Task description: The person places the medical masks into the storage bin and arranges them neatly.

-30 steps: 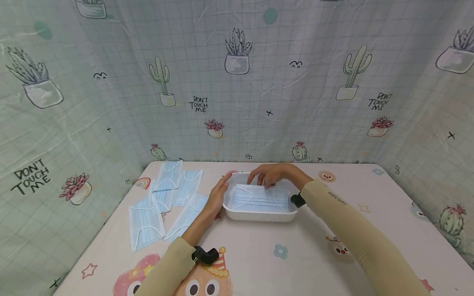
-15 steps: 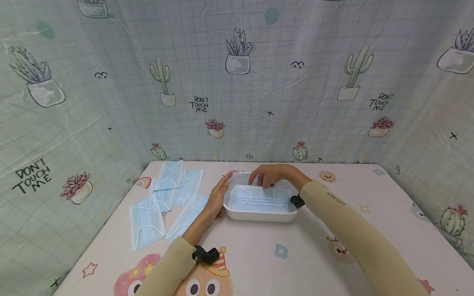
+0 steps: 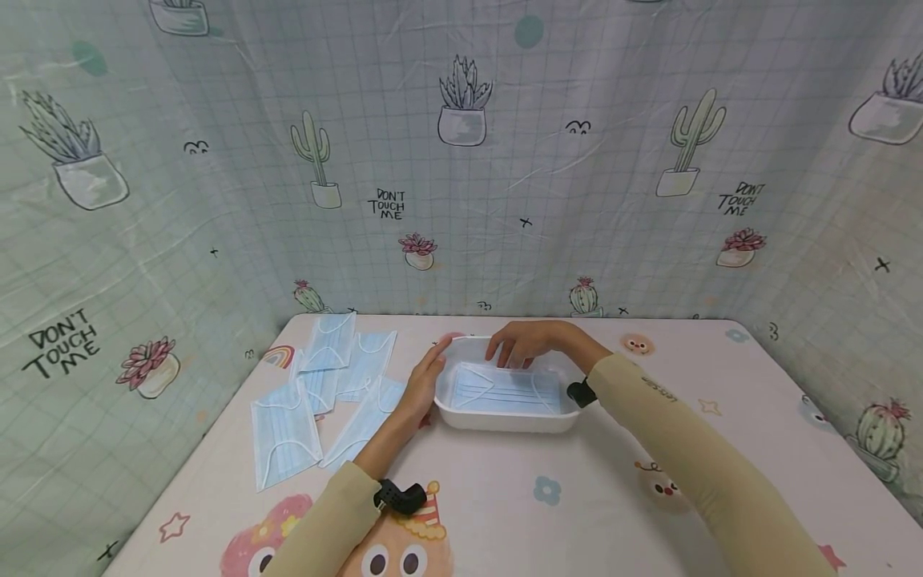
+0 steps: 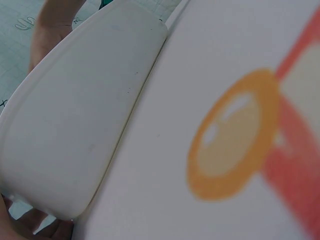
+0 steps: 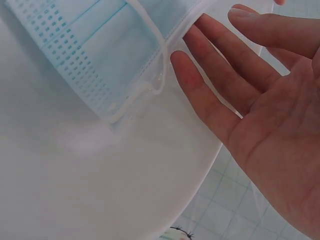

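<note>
A white plastic tub (image 3: 505, 422) stands on the table, with a light blue pleated face mask (image 3: 505, 391) lying inside it. Against the tub's left side rests my left hand (image 3: 420, 385), its fingers straight along the wall. In the left wrist view, some of its fingers (image 4: 35, 220) show at the tub's end. My right hand (image 3: 530, 340) reaches into the tub over the back rim. Seen from the right wrist, its fingers (image 5: 220, 75) are loosely extended beside the mask's edge and ear loop and pinch nothing; whether the fingertips touch the mask I cannot tell.
Several more face masks (image 3: 284, 429) lie spread and partly overlapping on the table left of my left hand. The patterned tablecloth (image 3: 613, 497) runs to a cactus-print curtain (image 3: 461, 200) behind and at both sides.
The mask's back edge has dropped lower in the tub, and my right fingers have come away from it slightly. My left hand and the tub have stayed in place.
</note>
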Tool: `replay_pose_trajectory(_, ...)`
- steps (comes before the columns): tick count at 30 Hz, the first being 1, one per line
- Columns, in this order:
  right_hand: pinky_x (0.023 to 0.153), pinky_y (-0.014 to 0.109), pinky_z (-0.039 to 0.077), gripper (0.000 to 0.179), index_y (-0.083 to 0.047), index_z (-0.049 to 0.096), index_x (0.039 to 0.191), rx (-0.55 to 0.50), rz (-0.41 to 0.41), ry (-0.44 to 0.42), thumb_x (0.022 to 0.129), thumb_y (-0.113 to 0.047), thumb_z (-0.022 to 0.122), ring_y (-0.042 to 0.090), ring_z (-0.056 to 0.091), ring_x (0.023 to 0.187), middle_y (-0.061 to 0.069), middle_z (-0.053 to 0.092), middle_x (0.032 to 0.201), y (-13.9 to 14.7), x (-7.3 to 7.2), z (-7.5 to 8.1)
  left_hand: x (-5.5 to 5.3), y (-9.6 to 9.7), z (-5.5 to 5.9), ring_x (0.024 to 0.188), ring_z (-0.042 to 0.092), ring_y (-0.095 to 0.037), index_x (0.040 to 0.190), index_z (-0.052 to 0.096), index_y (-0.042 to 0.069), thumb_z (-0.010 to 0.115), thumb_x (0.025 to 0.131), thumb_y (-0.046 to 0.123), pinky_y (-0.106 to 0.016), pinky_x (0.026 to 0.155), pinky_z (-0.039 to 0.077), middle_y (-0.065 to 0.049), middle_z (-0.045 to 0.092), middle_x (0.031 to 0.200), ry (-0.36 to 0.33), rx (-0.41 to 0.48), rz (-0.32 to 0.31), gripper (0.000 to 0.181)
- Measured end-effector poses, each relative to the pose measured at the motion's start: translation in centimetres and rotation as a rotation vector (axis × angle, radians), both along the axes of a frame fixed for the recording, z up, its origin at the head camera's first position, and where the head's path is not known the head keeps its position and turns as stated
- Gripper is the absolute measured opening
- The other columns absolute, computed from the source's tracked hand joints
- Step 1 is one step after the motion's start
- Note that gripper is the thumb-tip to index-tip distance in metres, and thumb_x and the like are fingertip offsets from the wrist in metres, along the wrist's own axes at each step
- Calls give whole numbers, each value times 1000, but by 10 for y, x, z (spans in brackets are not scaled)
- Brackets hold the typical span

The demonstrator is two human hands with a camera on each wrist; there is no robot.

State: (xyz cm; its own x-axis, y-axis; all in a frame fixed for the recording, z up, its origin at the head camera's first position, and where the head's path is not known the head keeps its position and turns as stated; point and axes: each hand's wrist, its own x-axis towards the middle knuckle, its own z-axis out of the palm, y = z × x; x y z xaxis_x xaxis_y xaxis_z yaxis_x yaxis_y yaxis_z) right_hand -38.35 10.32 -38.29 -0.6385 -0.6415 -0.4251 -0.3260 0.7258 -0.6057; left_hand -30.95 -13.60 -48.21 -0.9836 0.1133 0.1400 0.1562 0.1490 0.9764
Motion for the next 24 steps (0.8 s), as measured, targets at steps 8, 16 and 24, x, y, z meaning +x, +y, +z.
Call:
replay_pose_trajectory(8, 98, 44, 59, 46, -7, 62, 139, -20, 19, 22, 95, 6, 59, 25, 67, 116, 14, 69, 131, 6, 3, 5, 2, 0, 1, 162, 15, -31, 161, 38, 23, 37, 112, 29, -61, 130, 10, -3, 27, 172, 6, -14, 0, 49)
replay_pose_trajectory(16, 102, 50, 57, 44, -2, 59, 140, -121, 28, 43, 96, 4, 53, 33, 66, 121, 20, 66, 136, 21, 9, 10, 2, -1, 1, 162, 14, -30, 161, 38, 24, 36, 113, 30, -60, 130, 9, -2, 28, 172, 8, -15, -1, 49)
replay_pose_trajectory(24, 103, 57, 55, 44, 2, 56, 141, -250, 33, 84, 97, 3, 51, 45, 63, 125, 28, 63, 136, 42, 20, 17, 2, -1, -1, 162, 14, -31, 161, 38, 20, 36, 113, 27, -60, 130, 7, -4, 29, 172, 27, -15, -3, 49)
